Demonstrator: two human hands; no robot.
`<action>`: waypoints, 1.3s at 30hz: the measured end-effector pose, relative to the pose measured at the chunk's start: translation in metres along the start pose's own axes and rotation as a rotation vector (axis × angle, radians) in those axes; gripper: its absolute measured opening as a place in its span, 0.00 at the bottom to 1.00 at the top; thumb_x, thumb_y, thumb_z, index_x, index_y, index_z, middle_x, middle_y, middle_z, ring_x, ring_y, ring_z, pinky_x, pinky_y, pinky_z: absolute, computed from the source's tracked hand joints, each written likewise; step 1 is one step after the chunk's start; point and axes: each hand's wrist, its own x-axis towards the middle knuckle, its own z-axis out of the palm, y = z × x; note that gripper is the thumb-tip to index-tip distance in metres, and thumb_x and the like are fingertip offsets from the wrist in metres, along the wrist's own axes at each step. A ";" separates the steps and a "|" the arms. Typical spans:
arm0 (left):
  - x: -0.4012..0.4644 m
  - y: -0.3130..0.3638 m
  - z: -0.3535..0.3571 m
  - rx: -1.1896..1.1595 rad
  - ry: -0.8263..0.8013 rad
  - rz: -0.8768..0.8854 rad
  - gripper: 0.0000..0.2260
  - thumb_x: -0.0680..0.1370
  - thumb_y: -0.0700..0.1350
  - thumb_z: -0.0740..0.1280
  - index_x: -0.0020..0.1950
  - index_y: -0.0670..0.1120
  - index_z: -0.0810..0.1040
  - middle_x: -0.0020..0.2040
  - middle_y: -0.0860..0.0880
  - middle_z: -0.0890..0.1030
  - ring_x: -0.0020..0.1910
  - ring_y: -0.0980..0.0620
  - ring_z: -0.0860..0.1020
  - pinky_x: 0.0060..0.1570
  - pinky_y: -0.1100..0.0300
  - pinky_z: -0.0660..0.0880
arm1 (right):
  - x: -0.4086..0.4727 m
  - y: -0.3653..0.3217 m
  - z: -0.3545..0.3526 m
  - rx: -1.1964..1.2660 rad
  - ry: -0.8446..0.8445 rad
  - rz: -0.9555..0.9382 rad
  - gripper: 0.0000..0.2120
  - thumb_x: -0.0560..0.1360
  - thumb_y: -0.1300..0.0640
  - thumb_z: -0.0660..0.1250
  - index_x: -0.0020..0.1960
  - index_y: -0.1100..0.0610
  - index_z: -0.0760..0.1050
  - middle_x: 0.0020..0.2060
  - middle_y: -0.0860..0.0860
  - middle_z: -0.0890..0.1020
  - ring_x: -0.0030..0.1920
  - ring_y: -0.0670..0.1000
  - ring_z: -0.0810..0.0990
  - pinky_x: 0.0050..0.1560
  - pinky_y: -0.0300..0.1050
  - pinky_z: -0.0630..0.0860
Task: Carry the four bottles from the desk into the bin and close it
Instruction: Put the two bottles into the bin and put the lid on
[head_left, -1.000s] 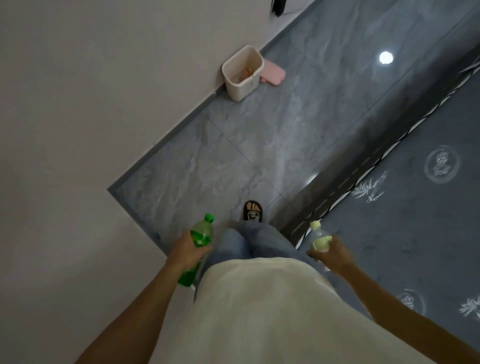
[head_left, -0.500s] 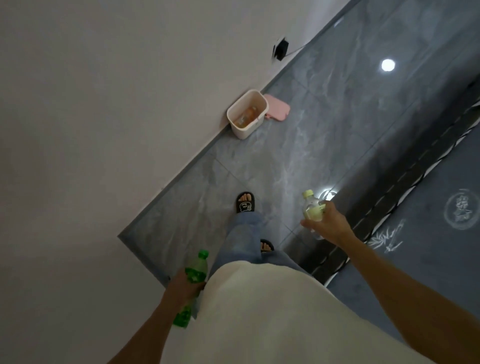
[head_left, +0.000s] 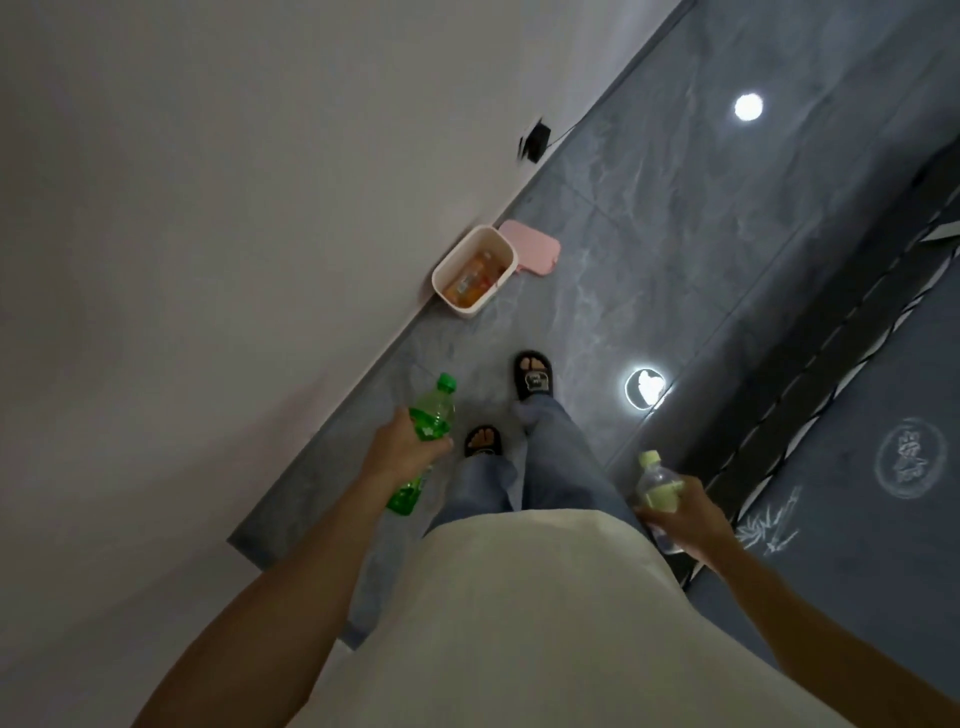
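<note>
My left hand (head_left: 402, 449) grips a green bottle (head_left: 431, 415) round its middle, cap pointing ahead. My right hand (head_left: 685, 512) grips a clear bottle with a pale green cap and label (head_left: 655, 480). Ahead on the floor, against the wall, stands the white bin (head_left: 445, 270), open at the top. Orange bottles (head_left: 470, 283) lie inside it. Its pink lid (head_left: 535, 247) lies on the floor just behind it. Both hands are well short of the bin.
A white wall (head_left: 208, 234) runs along my left. Grey tiled floor (head_left: 649, 234) stretches ahead, with a dark patterned rug (head_left: 857, 519) at the right. A black plug (head_left: 535, 139) sits in the wall beyond the bin. My sandalled feet (head_left: 532, 374) are below.
I have walked closer to the bin, which now looks larger. My left hand swung forward with the green bottle, and my right hand swung back with the clear bottle.
</note>
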 end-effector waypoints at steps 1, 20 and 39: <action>0.010 0.013 -0.004 -0.004 0.002 0.014 0.24 0.69 0.57 0.78 0.56 0.54 0.69 0.47 0.53 0.76 0.39 0.56 0.74 0.32 0.65 0.67 | 0.005 -0.003 -0.006 -0.013 -0.005 0.003 0.39 0.66 0.47 0.81 0.69 0.61 0.68 0.47 0.58 0.84 0.43 0.57 0.85 0.47 0.52 0.83; 0.073 0.041 -0.005 -0.155 -0.024 -0.257 0.29 0.71 0.54 0.80 0.63 0.50 0.66 0.49 0.55 0.76 0.41 0.60 0.75 0.36 0.65 0.70 | 0.154 -0.253 -0.117 -0.127 -0.055 -0.258 0.45 0.64 0.44 0.81 0.72 0.54 0.63 0.58 0.55 0.78 0.50 0.52 0.77 0.42 0.41 0.73; 0.463 0.068 0.062 -0.249 0.186 -0.012 0.23 0.67 0.61 0.77 0.55 0.61 0.70 0.46 0.63 0.77 0.42 0.68 0.76 0.36 0.67 0.69 | 0.461 -0.436 0.148 0.878 -0.210 -0.095 0.31 0.71 0.52 0.74 0.71 0.59 0.69 0.57 0.59 0.82 0.53 0.58 0.84 0.48 0.51 0.83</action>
